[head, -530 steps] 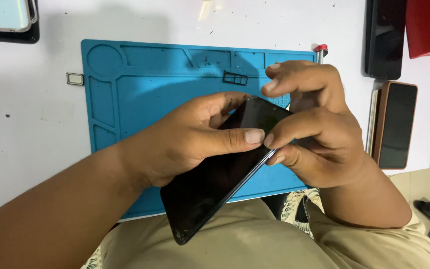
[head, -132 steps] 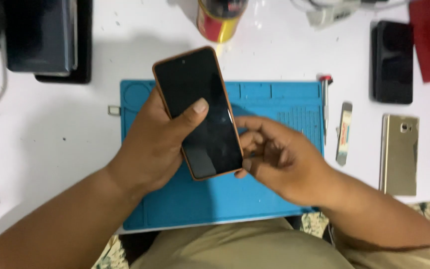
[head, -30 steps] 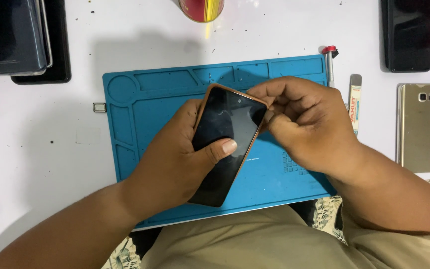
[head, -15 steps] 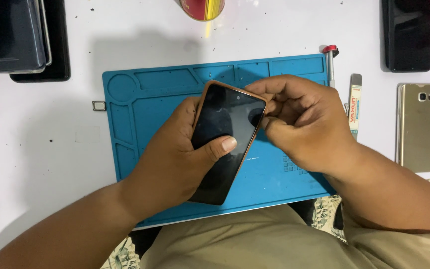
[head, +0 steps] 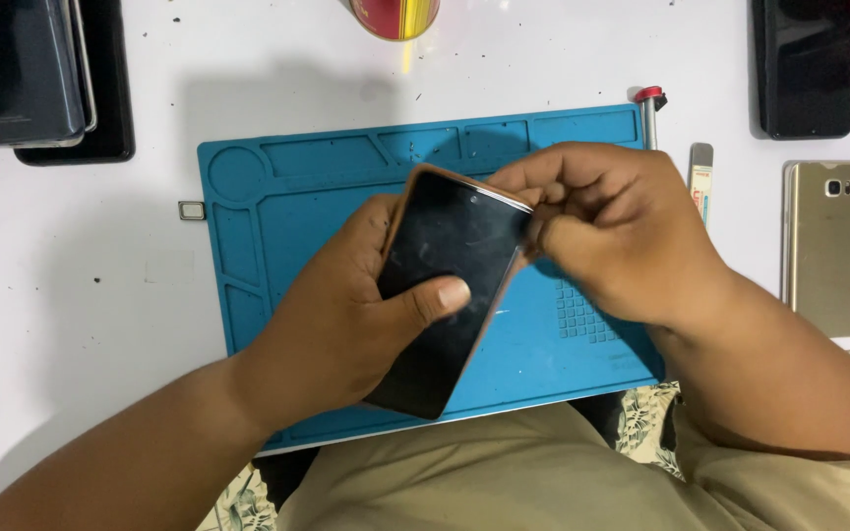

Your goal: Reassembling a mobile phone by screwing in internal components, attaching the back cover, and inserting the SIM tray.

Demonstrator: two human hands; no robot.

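Note:
A black smartphone [head: 450, 256] with a copper-coloured rim is held tilted above a blue silicone work mat [head: 317, 197]. My left hand [head: 346, 315] wraps it from behind, thumb pressed on the dark screen. My right hand [head: 612, 231] pinches the phone's upper right corner with its fingertips curled against the edge. Whether a small tool is between those fingers is hidden.
A white table [head: 71, 295] carries the mat. A gold phone back [head: 826, 246] and a black phone [head: 805, 64] lie at right, dark devices [head: 36, 74] at top left. A red-tipped tool [head: 651, 118], a small strip tool [head: 701, 177], a SIM tray [head: 192, 208] and a red-yellow can [head: 397, 15] are nearby.
Over the last second the phone stays in both hands above the mat; my right fingers have shifted slightly along its upper right corner. Earlier, it was held upright.

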